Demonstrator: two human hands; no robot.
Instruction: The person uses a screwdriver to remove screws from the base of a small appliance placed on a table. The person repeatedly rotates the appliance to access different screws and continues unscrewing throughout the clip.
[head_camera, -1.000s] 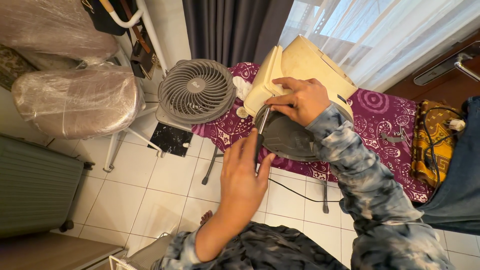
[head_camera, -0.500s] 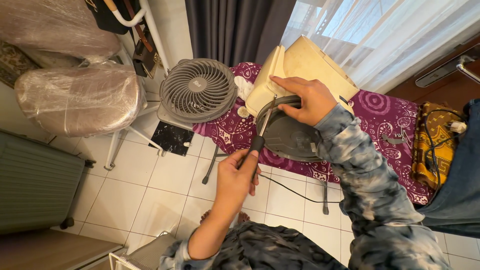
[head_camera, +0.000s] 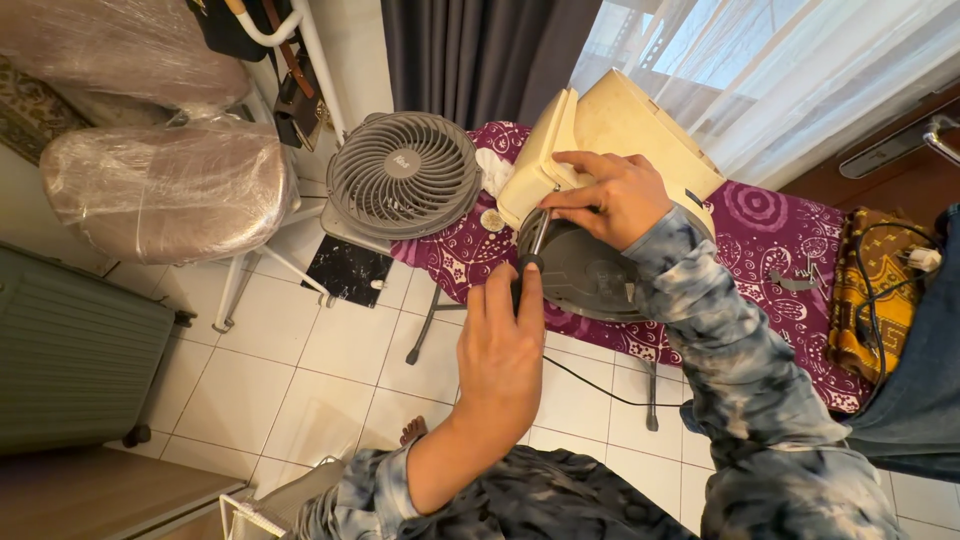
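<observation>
A cream plastic appliance (head_camera: 630, 125) lies tipped on a table under a purple patterned cloth (head_camera: 770, 250), its dark grey round underside (head_camera: 585, 275) facing me. My right hand (head_camera: 610, 195) rests on the cream body near its lower edge, steadying it. My left hand (head_camera: 500, 355) grips the black handle of a screwdriver (head_camera: 533, 250), whose metal shaft points up at the rim of the grey underside, just below my right fingers.
A grey round fan (head_camera: 402, 178) stands at the table's left end. Plastic-wrapped chairs (head_camera: 165, 185) are at left, a dark ribbed suitcase (head_camera: 70, 365) lower left. A black cord (head_camera: 600, 385) trails over the white tiled floor. A yellow patterned bag (head_camera: 880, 295) lies at right.
My left hand has closed on the screwdriver and brought it up, so its tip now meets the rim of the grey underside. My right hand shifted slightly up the cream body.
</observation>
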